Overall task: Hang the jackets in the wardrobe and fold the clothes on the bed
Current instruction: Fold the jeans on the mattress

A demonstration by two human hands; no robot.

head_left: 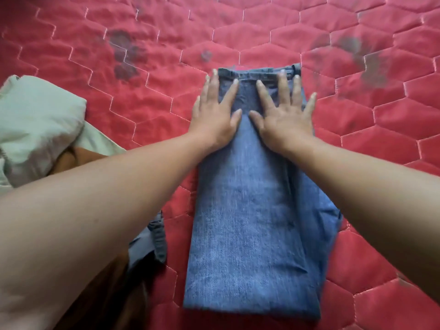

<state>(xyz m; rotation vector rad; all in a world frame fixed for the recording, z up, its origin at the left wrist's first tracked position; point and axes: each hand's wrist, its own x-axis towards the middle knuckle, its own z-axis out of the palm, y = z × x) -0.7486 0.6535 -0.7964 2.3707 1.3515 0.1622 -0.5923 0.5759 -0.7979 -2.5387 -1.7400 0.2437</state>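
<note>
A pair of blue jeans [252,225] lies folded lengthwise on the red quilted bed [154,108], waistband at the far end. My left hand [215,113] rests flat on the jeans' far left side, fingers spread. My right hand [284,113] lies flat beside it on the far right side, fingers spread up to the waistband. Both palms press down on the denim; neither grips it.
A pale green folded garment [35,125] lies at the left edge of the bed. A grey garment [152,241] sits under my left forearm, left of the jeans. Dark stains [123,53] mark the bedcover at the far side.
</note>
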